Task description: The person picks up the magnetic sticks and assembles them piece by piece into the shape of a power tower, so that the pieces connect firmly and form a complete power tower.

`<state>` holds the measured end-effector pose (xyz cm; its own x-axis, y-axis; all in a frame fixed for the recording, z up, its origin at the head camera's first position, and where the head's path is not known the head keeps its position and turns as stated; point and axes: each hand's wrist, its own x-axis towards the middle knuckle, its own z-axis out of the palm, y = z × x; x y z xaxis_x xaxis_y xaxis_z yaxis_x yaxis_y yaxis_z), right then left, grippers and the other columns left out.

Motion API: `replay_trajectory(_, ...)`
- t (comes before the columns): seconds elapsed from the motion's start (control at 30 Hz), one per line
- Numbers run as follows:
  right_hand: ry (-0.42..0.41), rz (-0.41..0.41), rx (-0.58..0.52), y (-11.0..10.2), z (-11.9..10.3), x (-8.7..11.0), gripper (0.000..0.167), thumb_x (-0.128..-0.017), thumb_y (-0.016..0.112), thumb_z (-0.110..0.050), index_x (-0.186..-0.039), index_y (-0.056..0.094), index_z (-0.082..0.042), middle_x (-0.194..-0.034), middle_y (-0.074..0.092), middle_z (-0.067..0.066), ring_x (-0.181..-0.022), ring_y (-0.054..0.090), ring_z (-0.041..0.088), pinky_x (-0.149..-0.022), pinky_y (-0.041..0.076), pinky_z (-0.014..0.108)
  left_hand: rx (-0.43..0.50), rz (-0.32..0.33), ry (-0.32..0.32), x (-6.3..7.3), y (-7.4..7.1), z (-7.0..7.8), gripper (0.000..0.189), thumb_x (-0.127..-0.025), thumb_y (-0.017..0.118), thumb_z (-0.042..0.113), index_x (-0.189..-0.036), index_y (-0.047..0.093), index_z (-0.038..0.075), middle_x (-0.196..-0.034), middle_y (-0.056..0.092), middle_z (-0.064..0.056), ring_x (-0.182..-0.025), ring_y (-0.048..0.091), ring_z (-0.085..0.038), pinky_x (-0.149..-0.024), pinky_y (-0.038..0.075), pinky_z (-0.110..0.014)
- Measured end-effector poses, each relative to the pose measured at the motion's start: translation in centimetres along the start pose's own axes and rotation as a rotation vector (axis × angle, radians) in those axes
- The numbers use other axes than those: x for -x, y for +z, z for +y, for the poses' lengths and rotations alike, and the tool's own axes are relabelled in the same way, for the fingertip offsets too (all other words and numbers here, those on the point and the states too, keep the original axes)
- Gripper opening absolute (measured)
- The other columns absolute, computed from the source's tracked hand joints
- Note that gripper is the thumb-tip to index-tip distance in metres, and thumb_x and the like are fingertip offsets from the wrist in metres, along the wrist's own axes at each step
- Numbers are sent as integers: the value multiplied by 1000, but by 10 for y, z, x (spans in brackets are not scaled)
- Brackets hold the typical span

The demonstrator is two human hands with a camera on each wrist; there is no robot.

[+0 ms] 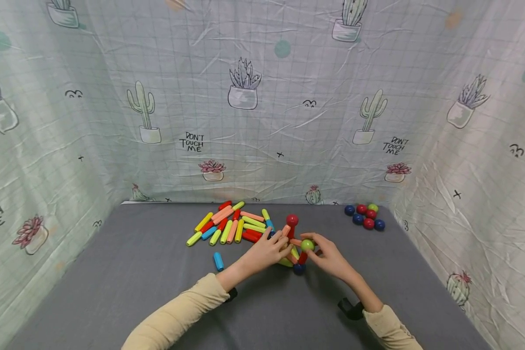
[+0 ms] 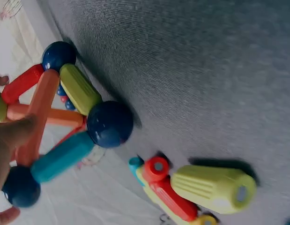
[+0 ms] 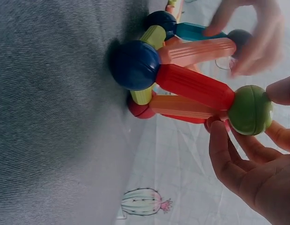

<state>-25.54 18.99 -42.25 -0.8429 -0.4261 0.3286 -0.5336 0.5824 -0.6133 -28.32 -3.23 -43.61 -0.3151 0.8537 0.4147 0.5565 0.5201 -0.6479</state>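
Observation:
A frame of magnetic rods and balls stands on the table, its balls joined by orange, red, teal and yellow-green rods. My left hand (image 1: pixel 266 248) is on its left side, fingers around a dark blue ball (image 2: pixel 21 186) where a teal rod (image 2: pixel 63 157) and an orange rod (image 2: pixel 40 110) meet. Across from it, my right hand (image 1: pixel 332 260) holds a green ball (image 3: pixel 250 110) between thumb and fingers, at the upper end of a red rod (image 3: pixel 196 86). That rod's lower end meets another dark blue ball (image 3: pixel 135 64) resting on the table. A red ball (image 1: pixel 292 220) tops the far side.
Loose rods in several colours (image 1: pixel 226 231) lie left of the frame, with a single blue rod (image 1: pixel 218 261) nearer me. Loose balls (image 1: pixel 369 223) sit at the back right. A patterned cloth (image 1: pixel 262 126) surrounds the grey table (image 1: pixel 148 272) at back and sides.

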Motion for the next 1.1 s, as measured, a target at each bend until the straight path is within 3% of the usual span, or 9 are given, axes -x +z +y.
replay_trajectory(0.17,76,-45,-49,2,4,3,51,-86,58,-15,-130,37,-3,-121,50,20,-91,56,25,-65,49,24,220,83,-126,15,-2,-16,62,-75,70,26,-130,44,18,-123,50,-6,-104,49,-21,-84,46,-39)
replay_trajectory(0.27,151,-99,-88,4,10,6,57,-85,60,-20,-131,33,1,-117,51,20,-89,57,25,-67,49,25,285,137,-209,28,3,-30,66,-75,70,32,-131,42,12,-117,53,-9,-102,52,-23,-79,47,-37)
replay_trajectory(0.4,197,-165,-120,7,18,8,57,-85,59,-23,-127,33,5,-109,55,22,-90,59,28,-70,50,29,347,106,-282,50,10,-48,55,-77,68,26,-126,48,7,-108,57,-10,-91,55,-22,-72,47,-33)
replay_trajectory(0.5,190,-204,-133,9,23,9,55,-86,58,-23,-124,34,7,-109,55,24,-92,59,31,-71,50,32,393,24,-268,70,14,-54,39,-80,66,24,-114,57,9,-98,59,-6,-86,54,-20,-67,46,-31)
replay_trajectory(0.6,179,-216,-138,10,25,9,52,-86,58,-22,-123,34,7,-110,55,25,-90,59,31,-71,50,32,427,-68,-197,86,16,-49,25,-82,63,31,-99,62,12,-87,58,-1,-81,52,-17,-63,42,-30)
replay_trajectory(0.73,174,-185,-126,8,23,8,53,-86,58,-20,-124,33,5,-109,55,23,-87,59,27,-69,49,29,405,-162,-88,97,16,-37,29,-81,59,44,-89,60,16,-79,56,2,-74,50,-14,-63,40,-29)
replay_trajectory(0.83,172,-151,-109,5,19,7,55,-85,59,-21,-127,32,3,-106,56,19,-86,58,23,-68,49,26,374,-196,-52,100,16,-30,31,-79,59,47,-88,58,18,-77,55,3,-72,48,-14,-66,40,-31)
replay_trajectory(1.1,162,-89,-74,1,10,5,50,-86,59,-22,-127,36,-4,-106,58,14,-87,58,20,-65,47,27,325,-204,-76,97,16,-18,20,-81,63,32,-95,57,19,-79,59,2,-75,52,-15,-68,43,-33)
